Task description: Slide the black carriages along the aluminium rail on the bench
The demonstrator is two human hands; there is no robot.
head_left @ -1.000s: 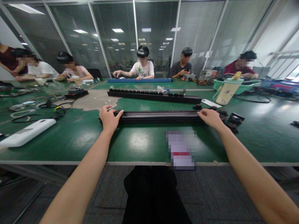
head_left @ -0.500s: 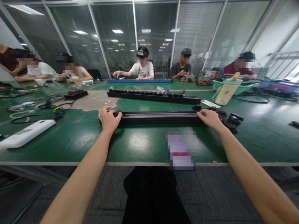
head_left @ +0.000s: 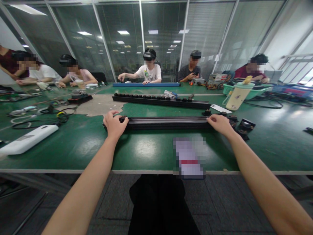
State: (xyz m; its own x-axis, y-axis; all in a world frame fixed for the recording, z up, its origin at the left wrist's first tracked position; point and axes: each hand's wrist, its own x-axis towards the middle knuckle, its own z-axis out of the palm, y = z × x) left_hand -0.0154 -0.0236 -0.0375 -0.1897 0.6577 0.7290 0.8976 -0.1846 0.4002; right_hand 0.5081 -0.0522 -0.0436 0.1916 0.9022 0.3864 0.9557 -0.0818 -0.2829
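A long black rail (head_left: 166,124) with a pale channel along its top lies crosswise on the green table in front of me. At its left end my left hand (head_left: 114,125) is closed, thumb and fingers around a small black part (head_left: 123,118) seated at the rail. My right hand (head_left: 219,124) pinches the rail's right end between thumb and fingers. Several loose black parts (head_left: 246,124) lie just beyond that hand, partly hidden by it. Behind stands a second black rail (head_left: 161,101) with a row of small black parts along its top.
A phone (head_left: 189,158) lies at the table's front edge. A white case-like object (head_left: 29,140) and cables (head_left: 39,119) are at left. At right stand a cream bottle (head_left: 238,96) and a green basket (head_left: 262,91). Across the table, a co-worker (head_left: 149,70) sits behind a blue rail (head_left: 146,85).
Both my hands and the rail stay practically where they were. Across the table on the left, a co-worker's hands have shifted slightly.
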